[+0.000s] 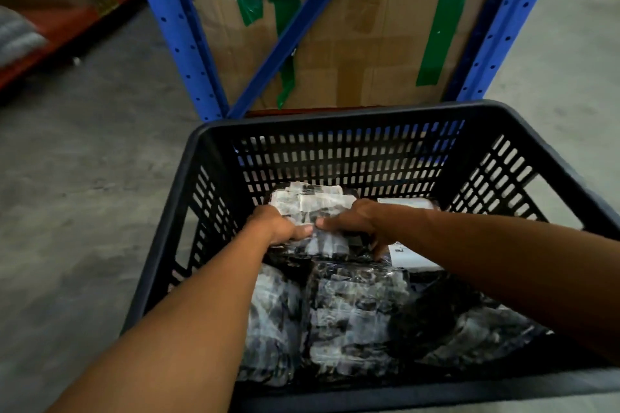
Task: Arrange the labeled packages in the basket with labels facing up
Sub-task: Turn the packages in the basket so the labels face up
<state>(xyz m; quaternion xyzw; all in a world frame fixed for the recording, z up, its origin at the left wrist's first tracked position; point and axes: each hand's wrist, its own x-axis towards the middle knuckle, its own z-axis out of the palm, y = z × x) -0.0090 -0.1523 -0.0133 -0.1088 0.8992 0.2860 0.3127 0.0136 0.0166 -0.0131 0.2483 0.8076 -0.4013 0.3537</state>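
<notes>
A dark slotted plastic basket stands on the floor in front of me and holds several black plastic-wrapped packages. Both arms reach down into it. My left hand and my right hand both grip one package near the far wall, its white label side facing up. A second package with a crinkled label lies closer to me, and another lies to its left. A white label shows under my right forearm. Dark wrapped packages fill the right side.
A blue steel rack stands right behind the basket, with taped cardboard boxes stacked inside it. Grey concrete floor lies to the left and right. An orange shelf beam runs at the far left.
</notes>
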